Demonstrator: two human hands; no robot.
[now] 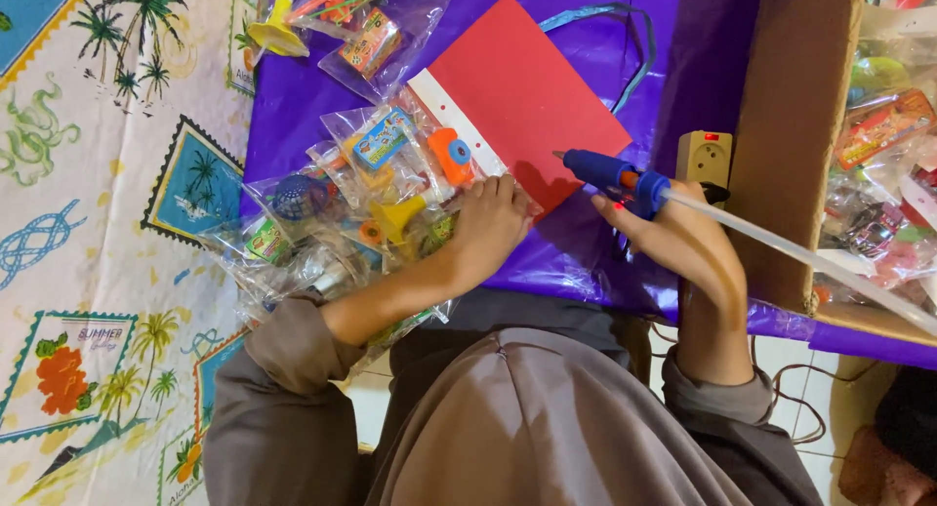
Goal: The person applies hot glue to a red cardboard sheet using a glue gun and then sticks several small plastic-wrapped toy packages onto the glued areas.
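My right hand (678,238) grips a blue hot glue gun (610,174) with a long clear glue stick (810,262) poking out of its back. Its nozzle points at the lower edge of a red card sheet (527,91) lying on purple plastic sheeting (595,252). My left hand (488,223) presses flat on a clear plastic packet of small toys (390,145) at the red card's white punched strip. Several more clear toy packets (293,233) lie under my left forearm.
A beige power socket with a red light (705,157) sits beside a brown cardboard box (791,125) holding more toy packets (883,125). A cloth printed with palm trees (98,223) covers the left side. A yellow toy (275,33) lies at the top.
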